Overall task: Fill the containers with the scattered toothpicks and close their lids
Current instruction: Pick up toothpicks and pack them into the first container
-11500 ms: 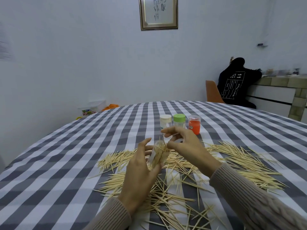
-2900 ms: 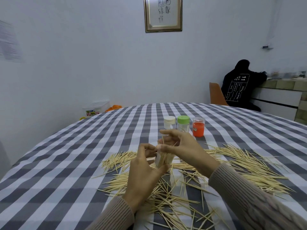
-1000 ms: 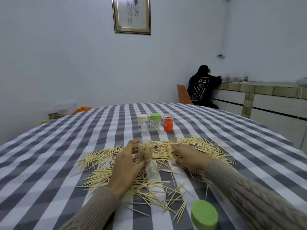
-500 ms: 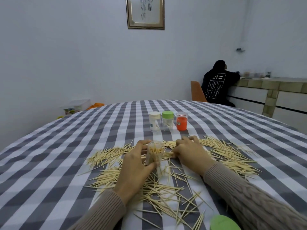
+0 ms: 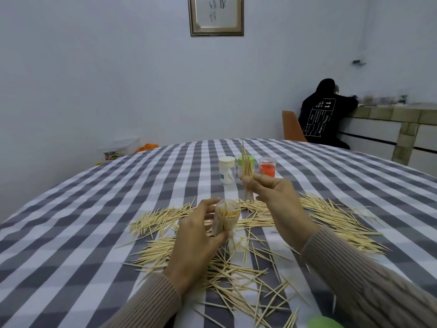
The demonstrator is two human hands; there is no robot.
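grey-and-white checked worktop [image 5: 94,233] carries scattered wooden toothpicks [image 5: 331,218]. your left hand [image 5: 194,242] grips a clear, nearly full plastic container [image 5: 224,220]; your right hand [image 5: 272,197] pinches an upright bundle [image 5: 246,171] above it. risk: misaligned tips catching the crowded mouth and spilling.

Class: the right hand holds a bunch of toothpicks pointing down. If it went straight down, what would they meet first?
Probably the loose toothpicks on the tablecloth; the open jar in the left hand sits slightly left, though depth is unclear.
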